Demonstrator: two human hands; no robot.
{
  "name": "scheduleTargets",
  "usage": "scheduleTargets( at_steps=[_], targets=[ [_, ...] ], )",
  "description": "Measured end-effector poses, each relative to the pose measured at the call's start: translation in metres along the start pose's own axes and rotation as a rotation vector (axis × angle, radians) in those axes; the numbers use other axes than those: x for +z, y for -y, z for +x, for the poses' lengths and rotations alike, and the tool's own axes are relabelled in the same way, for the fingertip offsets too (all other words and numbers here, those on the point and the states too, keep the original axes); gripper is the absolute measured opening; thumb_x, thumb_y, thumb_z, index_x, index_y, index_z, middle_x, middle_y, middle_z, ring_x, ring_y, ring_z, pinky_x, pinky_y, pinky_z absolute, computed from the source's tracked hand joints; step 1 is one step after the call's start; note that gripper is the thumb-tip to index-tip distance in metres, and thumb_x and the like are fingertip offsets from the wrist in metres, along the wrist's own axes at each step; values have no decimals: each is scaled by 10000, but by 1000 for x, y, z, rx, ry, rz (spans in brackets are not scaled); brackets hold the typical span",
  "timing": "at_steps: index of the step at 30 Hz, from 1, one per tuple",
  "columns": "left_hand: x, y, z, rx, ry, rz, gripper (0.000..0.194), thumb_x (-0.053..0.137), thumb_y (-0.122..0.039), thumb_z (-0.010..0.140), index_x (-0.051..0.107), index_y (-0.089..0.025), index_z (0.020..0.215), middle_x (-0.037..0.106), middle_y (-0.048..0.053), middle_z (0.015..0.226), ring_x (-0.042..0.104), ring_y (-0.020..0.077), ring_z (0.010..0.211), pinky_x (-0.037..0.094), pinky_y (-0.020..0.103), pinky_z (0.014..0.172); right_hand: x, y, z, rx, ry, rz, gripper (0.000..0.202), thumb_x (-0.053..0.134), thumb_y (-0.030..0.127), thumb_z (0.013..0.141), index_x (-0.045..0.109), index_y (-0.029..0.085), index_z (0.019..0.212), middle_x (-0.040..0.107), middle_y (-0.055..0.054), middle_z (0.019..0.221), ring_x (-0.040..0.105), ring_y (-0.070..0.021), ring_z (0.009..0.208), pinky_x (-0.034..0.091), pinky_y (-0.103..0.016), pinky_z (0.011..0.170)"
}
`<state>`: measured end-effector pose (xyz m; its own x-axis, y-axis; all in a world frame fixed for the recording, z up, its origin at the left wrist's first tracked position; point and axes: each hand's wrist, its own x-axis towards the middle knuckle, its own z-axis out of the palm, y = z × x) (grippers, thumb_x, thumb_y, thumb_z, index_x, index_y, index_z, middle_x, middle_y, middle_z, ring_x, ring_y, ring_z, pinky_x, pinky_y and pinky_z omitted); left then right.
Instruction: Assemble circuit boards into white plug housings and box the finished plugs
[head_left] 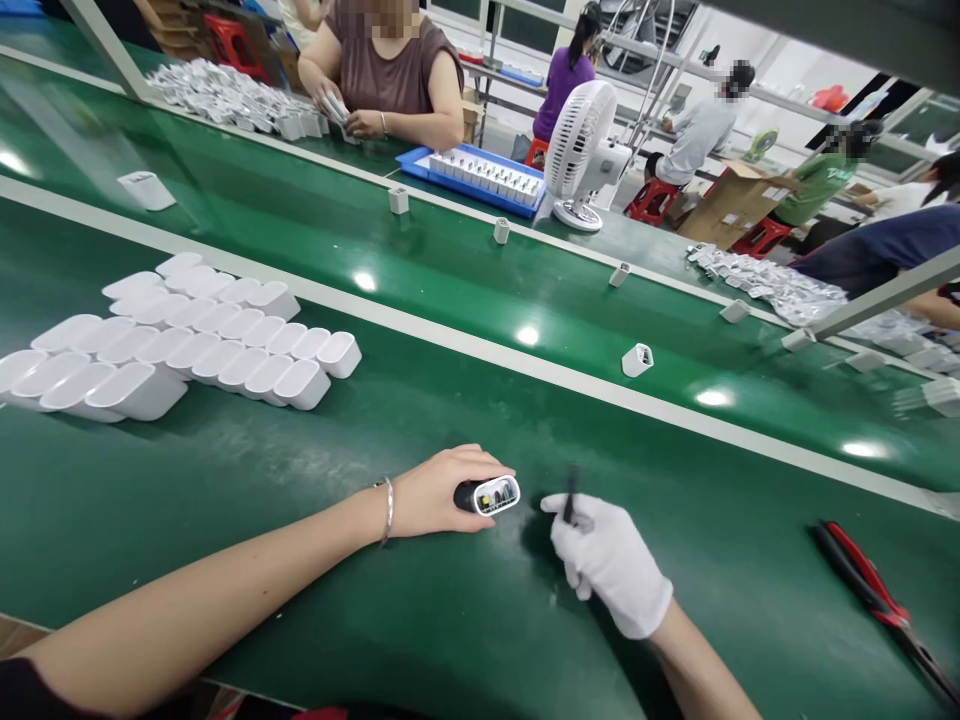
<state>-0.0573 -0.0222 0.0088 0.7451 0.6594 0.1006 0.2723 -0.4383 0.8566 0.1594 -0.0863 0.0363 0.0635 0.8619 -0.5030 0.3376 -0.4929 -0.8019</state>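
Observation:
My bare left hand (pixel 442 492) is wrapped round a white oval housing (pixel 498 495), whose open end shows small parts inside, one of them yellow. A dark area shows between the palm and the housing. To the right, my right hand (pixel 611 560) wears a white glove and pinches a thin dark tool (pixel 571 492), blurred and pointing up. A gap separates this hand from the housing. Red-and-black pliers (pixel 870 580) lie on the green table (pixel 420 620) at the far right.
Rows of white oval housings (pixel 225 325) stand at the left. Beyond a pale rail (pixel 450 345), a green belt (pixel 315 230) carries scattered white pieces (pixel 637 360). Across it are a person (pixel 397 70), a blue tray (pixel 480 180), a white fan (pixel 581 150) and piled parts (pixel 225 95).

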Motion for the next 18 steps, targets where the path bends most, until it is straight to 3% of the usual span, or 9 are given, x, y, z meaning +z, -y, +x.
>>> scheduleTargets(
  at_steps=[3,5,11,18],
  targets=[
    [1,2,1,22,23,-31,552,751,-225,688,559,-228,1205,644,38,1110,536,187,952,451,322,866,-5,5,2,-72,-12,510,289,672,393,699,589,165,857,592,19,529,536,-120,403,434,-237,421],
    [2,3,2,27,24,-51,565,761,-246,680,562,-231,1210,647,42,1118,535,188,947,457,320,855,0,3,3,-153,-100,653,339,737,393,660,595,159,860,652,-20,691,621,-144,538,516,-269,546],
    [4,5,2,44,8,-65,577,762,-244,676,563,-246,1218,659,50,1103,539,188,916,466,333,839,25,-13,8,-211,-317,609,320,740,396,675,635,147,847,674,-55,807,677,-202,654,576,-354,669],
    [3,5,2,33,15,-78,577,767,-221,668,570,-244,1210,652,44,1124,534,187,923,466,328,837,31,-12,4,-212,-415,657,336,757,375,657,643,138,865,694,-58,741,684,-213,631,579,-364,675]
  ],
)
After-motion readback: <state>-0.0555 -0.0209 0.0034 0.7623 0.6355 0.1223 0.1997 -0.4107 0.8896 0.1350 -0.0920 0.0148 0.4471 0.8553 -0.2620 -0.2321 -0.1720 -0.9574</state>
